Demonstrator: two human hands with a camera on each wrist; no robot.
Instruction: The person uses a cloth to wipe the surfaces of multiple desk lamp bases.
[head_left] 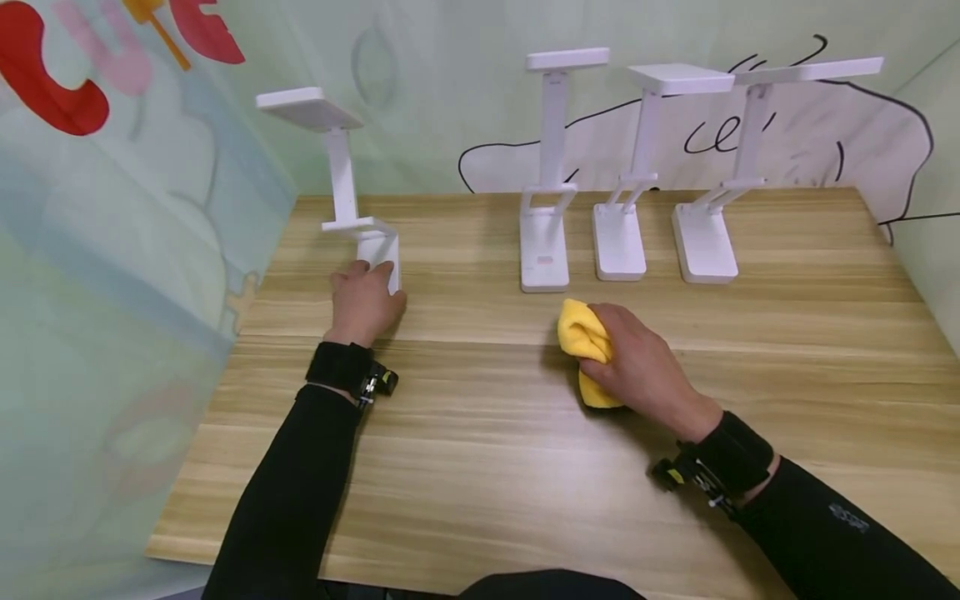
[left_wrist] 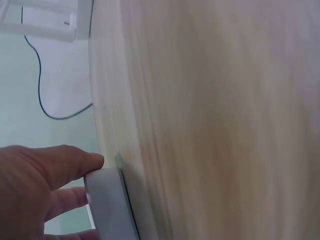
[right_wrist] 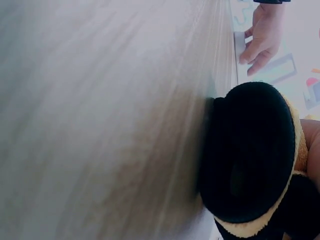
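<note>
At the left of the table stands a white desk lamp (head_left: 342,179), its flat head raised on a stem. My left hand (head_left: 366,302) grips the front of its base, fingers and thumb on either side. The left wrist view has the thumb at a corner of that lamp base (left_wrist: 107,202) and fingers along its side. In my right hand (head_left: 648,362) is a bunched yellow cloth (head_left: 583,329), held low over the table in front of the other lamps. From the right wrist, the cloth (right_wrist: 295,117) shows a dark, rounded face with a yellow edge.
Three more white desk lamps stand along the back: one near the middle (head_left: 545,250), one beside it (head_left: 620,243), and one farther right (head_left: 707,246). Behind the wooden table (head_left: 480,467) rises a wall (head_left: 420,108) with painted drawings, which continues along the left side.
</note>
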